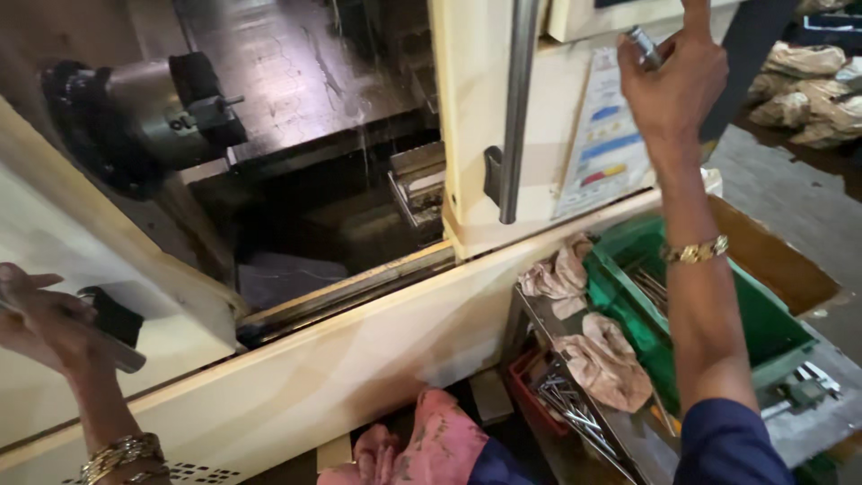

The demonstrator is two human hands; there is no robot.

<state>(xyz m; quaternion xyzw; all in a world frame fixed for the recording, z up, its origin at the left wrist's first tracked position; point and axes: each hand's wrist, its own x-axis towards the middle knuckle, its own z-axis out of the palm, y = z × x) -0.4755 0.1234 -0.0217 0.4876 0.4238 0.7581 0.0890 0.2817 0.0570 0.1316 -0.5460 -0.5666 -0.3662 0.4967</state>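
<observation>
cream-painted machine housing (359, 359) fills the view, its sliding door open on one dark chuck (135, 117). two crumpled rags (606, 359) lie by one green plastic crate (772, 332). my right hand (673, 85) pinches one small silver metal cylinder (644, 47) up near the panel; my left hand (45, 319) is closed around the grey door handle (121, 355).

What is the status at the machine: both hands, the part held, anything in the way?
Left hand shut on door handle. Right hand raised, shut on small metal part. Machine door slid open, chuck exposed. Nothing blocking.
</observation>
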